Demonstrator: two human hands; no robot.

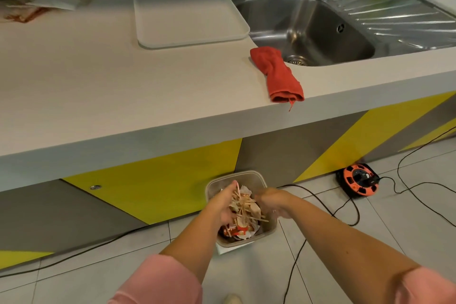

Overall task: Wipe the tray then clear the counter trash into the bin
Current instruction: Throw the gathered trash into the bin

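- Left hand (223, 207) is down low, right over the bin (270, 228), fingers wrapped round a clump of trash (243, 206): thin wooden sticks and crumpled wrappers poking out past the thumb.
- Right hand (272, 202) sits just beside it on the far side of the clump, fingers curled in. It's blurred, so I can't tell whether it grips anything or only touches the sticks.
- Pink sleeves (160, 279) are on both arms, which reach down from above.
- The bin is a pale, see-through tub on the tiled floor (320, 266), tucked against the yellow-and-grey cabinet front (160, 187), with red and white wrappers already inside.
- Off to the right on the floor is an orange cable reel (357, 181), with black leads trailing across the tiles.
- Up on the tabletop (98, 69), a red cloth (278, 74) lies crumpled from the sink (308, 27) corner to the front edge.
- The tray (187, 12) lies flat, just left of the sink, looking bare.
- Far left at the back are more paper scraps (37, 2), too smeared to make out.
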